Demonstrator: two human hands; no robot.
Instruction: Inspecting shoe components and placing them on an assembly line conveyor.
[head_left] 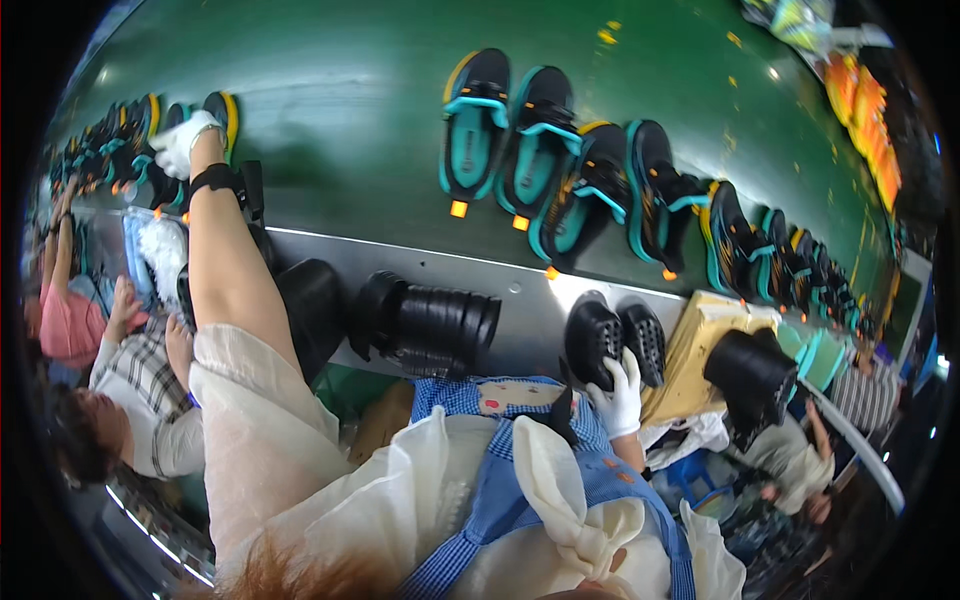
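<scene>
At the far left, my left hand (187,146) in a white glove reaches over the green surface, right beside a black shoe (231,122) with a yellow and teal edge. Its fingers are blurred, so their grip is unclear. Low on the right, my right hand (618,396), also gloved in white, has its fingers and thumb around the near end of a black moulded shoe-shaped piece (592,338) with small holes. A second such piece (644,335) stands close against it. Both are on the grey metal ledge (535,290) in front of me.
Black and teal shoes (466,150) with orange tags stand in a row along the green surface (340,130). Nested black pieces (445,322) lie on the ledge. A yellowish stack (690,345) and more black pieces (752,365) are at right. People sit on both sides.
</scene>
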